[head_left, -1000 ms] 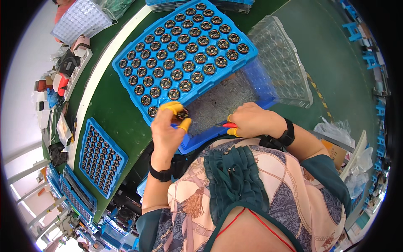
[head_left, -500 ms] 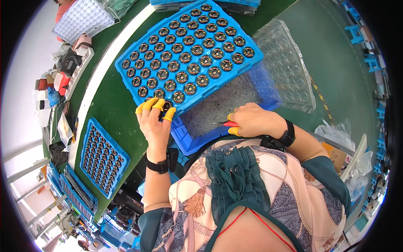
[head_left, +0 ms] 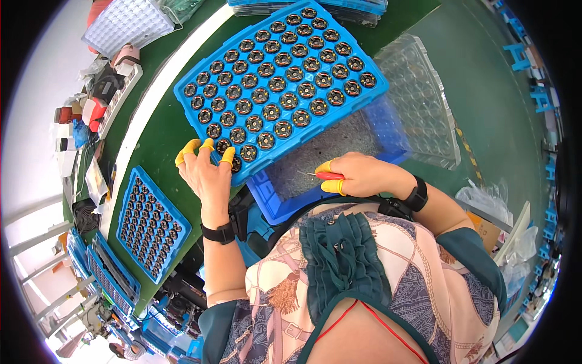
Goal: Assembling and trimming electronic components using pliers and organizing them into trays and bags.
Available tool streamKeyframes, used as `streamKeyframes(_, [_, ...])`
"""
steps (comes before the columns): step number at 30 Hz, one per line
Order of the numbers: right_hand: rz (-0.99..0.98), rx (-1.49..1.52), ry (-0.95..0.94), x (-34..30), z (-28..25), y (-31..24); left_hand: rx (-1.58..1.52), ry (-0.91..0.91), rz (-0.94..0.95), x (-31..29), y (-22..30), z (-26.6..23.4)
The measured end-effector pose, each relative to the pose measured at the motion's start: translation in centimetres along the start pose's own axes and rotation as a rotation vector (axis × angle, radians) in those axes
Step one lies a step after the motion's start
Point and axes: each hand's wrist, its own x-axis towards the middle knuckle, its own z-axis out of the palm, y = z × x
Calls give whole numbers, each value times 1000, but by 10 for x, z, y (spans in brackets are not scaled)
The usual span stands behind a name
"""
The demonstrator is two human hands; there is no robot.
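Observation:
A blue tray [head_left: 285, 141] holds rows of round, dark motor coils with coloured wires, tilted across the top middle. My left hand [head_left: 208, 173], yellow cots on its fingertips, is at the tray's near left corner. Its fingers are apart, with the thumb beside a corner motor coil [head_left: 235, 164]; whether the fingertips press the tray I cannot tell. My right hand [head_left: 361, 175], also in yellow cots, is closed round a small red-handled hand tool [head_left: 329, 176] with a thin metal tip pointing left. Its exact kind is partly hidden by the fingers.
Beneath the tray is a blue bin [head_left: 276, 209] with a grey, speckled bottom. A clear plastic tray [head_left: 418, 103] leans at its right. Another filled blue tray [head_left: 154, 227] lies on the green bench at left, near stacked trays [head_left: 112, 276]. More trays [head_left: 309, 11] sit at the far edge.
My left hand has moved left, off the corner motor coils, uncovering them. My right hand has shifted slightly left with the red-handled tool. The filled tray appears a little lower and further right.

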Motion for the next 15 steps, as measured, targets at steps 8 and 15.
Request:
streamKeyframes(8, [48, 322, -148, 0, -3, 6, -452, 38, -25, -6, 16, 1])
streamKeyframes(15, [-24, 639, -137, -2, -1, 3, -1481, -501, -353, -44, 64, 5])
